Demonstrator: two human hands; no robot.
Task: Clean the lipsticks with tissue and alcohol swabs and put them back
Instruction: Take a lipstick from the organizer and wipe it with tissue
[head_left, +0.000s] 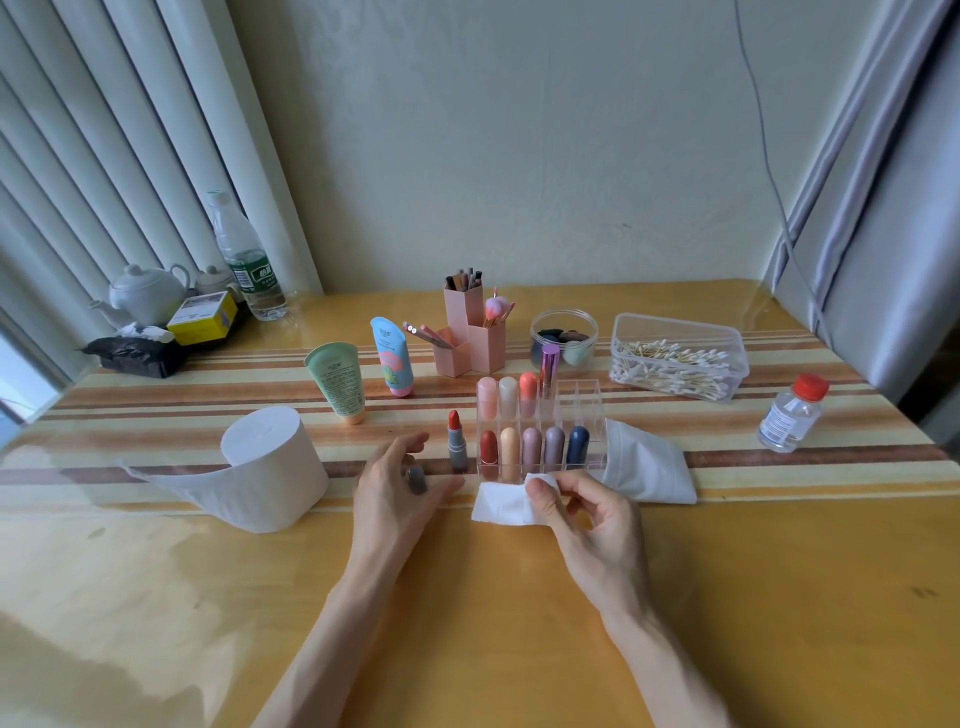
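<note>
An uncapped red lipstick (456, 440) with a grey base stands upright on the table, just left of the clear organizer (592, 410) that holds several capped lipsticks. My left hand (397, 488) hovers beside it, and the grey cap (416, 479) is in its curled fingers. My right hand (587, 519) pinches a folded white tissue piece (501, 504) in front of the organizer. A tissue roll (272, 467) with a loose tail stands at the left. The box of cotton swabs (678, 356) and the red-capped alcohol bottle (792, 413) are at the right.
Two cosmetic tubes (337, 382), pink brush holders (467, 332) and a clear jar of sponges (563, 340) stand behind the organizer. A white pouch (647, 465) lies to its right. A teapot, a yellow box, a water bottle (244, 254) and a black tissue pack sit at the back left.
</note>
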